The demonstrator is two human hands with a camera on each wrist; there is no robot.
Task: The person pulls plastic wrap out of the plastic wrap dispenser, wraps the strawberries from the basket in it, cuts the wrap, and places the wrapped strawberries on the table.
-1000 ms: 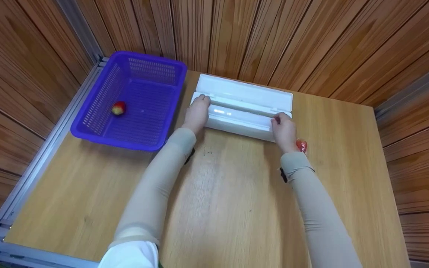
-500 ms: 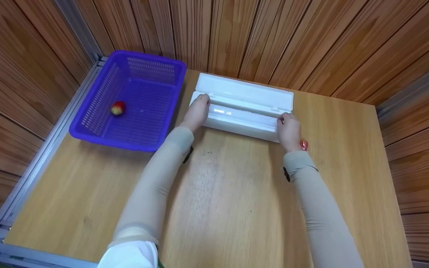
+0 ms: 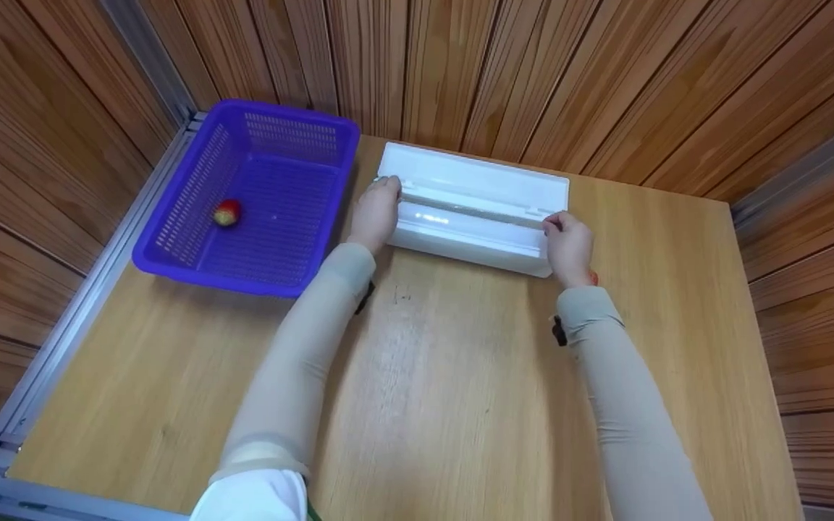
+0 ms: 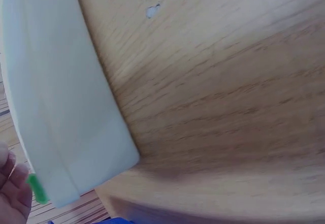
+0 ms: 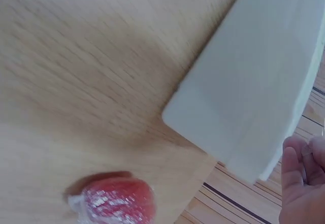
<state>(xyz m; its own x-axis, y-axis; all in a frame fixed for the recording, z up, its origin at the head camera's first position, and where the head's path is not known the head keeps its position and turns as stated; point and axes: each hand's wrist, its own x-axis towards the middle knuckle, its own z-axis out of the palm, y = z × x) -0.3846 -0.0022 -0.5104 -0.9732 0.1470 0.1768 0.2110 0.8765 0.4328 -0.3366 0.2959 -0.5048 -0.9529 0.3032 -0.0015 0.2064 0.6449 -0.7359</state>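
Observation:
A long white plastic wrap dispenser [image 3: 471,246] lies at the back of the table, its lid [image 3: 475,177] raised. Glossy clear wrap [image 3: 453,221] catches the light along its top. My left hand [image 3: 376,213] is at the dispenser's left end, fingers bent at the wrap's edge; the clear film is hard to make out there. A small green part [image 4: 37,188] shows beside those fingers in the left wrist view. At the right end, my right hand [image 3: 569,246] pinches with thumb and fingertips, just above the dispenser's corner, at the film's edge.
A purple basket [image 3: 243,282] stands at the back left, with a red and yellow fruit [image 3: 227,213] inside. A red round fruit in clear wrap [image 5: 119,201] lies on the table by my right wrist. Wood-panelled walls close in the back and sides.
My right hand has slid right along the dispenser to its right end. The left hand has shifted slightly back and left. The wrapped fruit is now mostly hidden behind my right wrist in the head view.

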